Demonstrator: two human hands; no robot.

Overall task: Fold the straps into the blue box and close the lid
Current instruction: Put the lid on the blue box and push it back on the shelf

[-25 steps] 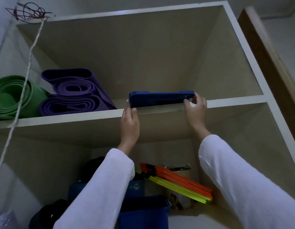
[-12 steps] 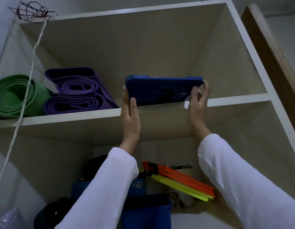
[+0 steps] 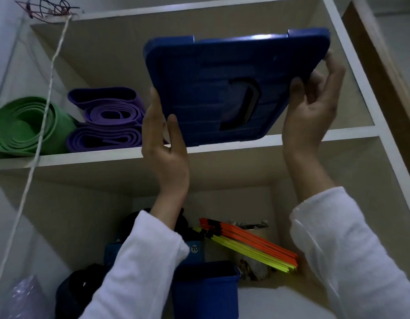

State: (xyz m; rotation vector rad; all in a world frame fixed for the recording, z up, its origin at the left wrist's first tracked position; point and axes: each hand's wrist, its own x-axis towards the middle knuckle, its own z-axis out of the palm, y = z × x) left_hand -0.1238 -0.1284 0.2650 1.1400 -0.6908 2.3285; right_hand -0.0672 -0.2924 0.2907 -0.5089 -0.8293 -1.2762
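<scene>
Overhead, the blue lid (image 3: pixel 224 88) is held tilted in front of the upper shelf (image 3: pixel 291 137), its underside with a dark recessed handle facing the camera. The left hand (image 3: pixel 163 143) grips its lower left corner, thumb on the near face; the right hand (image 3: pixel 312 107) holds the right edge with fingers curled round it. No writing shows on the lid. On the lower shelf the blue box (image 3: pixel 206 288) stands open, and behind it a round sticker reading "70" (image 3: pixel 194 248) sits on another blue container. Right of that lie orange and yellow strips (image 3: pixel 252 245). On the upper shelf, left, are a purple rolled mat (image 3: pixel 107 118) and a green rolled mat (image 3: pixel 24 125); a white cord (image 3: pixel 38 139) hangs across them
</scene>
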